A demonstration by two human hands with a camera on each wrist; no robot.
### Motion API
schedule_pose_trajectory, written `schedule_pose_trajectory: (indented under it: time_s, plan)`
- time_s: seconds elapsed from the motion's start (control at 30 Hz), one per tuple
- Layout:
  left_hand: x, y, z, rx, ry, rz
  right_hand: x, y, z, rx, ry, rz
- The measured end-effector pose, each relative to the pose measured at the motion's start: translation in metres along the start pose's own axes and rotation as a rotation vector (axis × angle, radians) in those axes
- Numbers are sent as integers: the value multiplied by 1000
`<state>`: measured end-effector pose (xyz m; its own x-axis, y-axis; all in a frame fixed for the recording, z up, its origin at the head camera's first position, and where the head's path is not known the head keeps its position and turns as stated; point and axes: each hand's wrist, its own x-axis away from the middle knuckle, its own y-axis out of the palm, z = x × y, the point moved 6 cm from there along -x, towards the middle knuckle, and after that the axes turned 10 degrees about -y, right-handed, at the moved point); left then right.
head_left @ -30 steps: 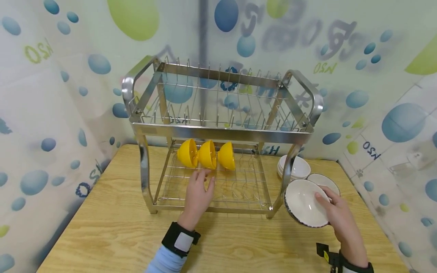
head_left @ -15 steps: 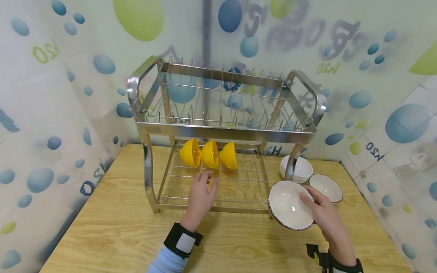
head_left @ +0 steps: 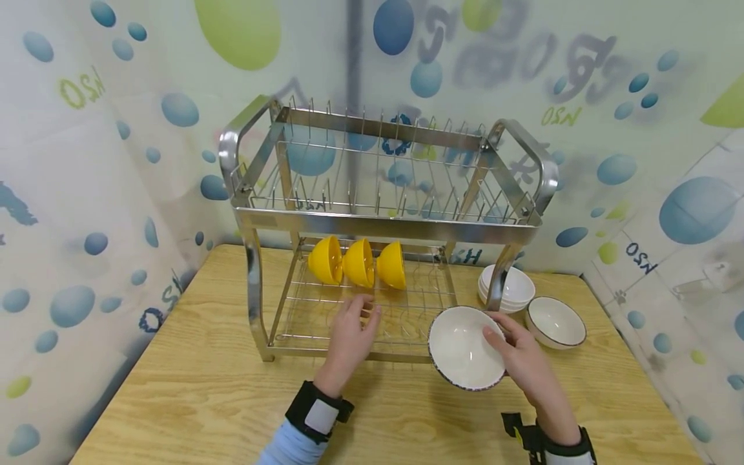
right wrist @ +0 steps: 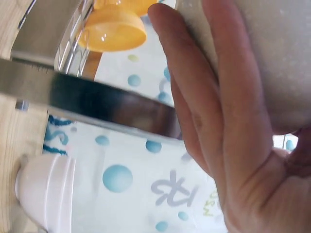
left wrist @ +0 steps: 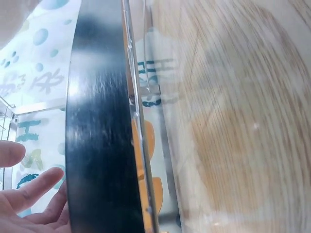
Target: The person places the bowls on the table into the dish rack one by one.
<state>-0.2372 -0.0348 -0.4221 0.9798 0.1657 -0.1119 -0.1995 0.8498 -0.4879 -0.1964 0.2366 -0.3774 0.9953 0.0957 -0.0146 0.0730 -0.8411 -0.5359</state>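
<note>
Grasping a dark-rimmed white bowl [head_left: 467,352] before the rack [head_left: 383,226], near right, my right hand [head_left: 526,358] shows its thumb inside in the head view; only the right wrist view shows fingers [right wrist: 238,82] along the outer wall. My relaxed, unburdened left hand [head_left: 352,330] hovers left, nearer than three yellow bowls [head_left: 357,263].

The patterned wall covering [head_left: 314,39] bears dark lettering [head_left: 641,258] resembling "NSO" beyond the far right corner of the surface [head_left: 174,361]; large grey script [head_left: 583,68] is illegible.
</note>
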Motion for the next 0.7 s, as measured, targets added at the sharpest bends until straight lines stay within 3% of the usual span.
schedule_pose_trajectory:
  time_s: [0.37, 0.7]
  plan:
    - [1, 6, -1, 102, -62, -79, -9, 22, -4, 37, -77, -22]
    - [-1, 14, -8, 306, -173, -272, -18, 35, -4, 47, -78, -18]
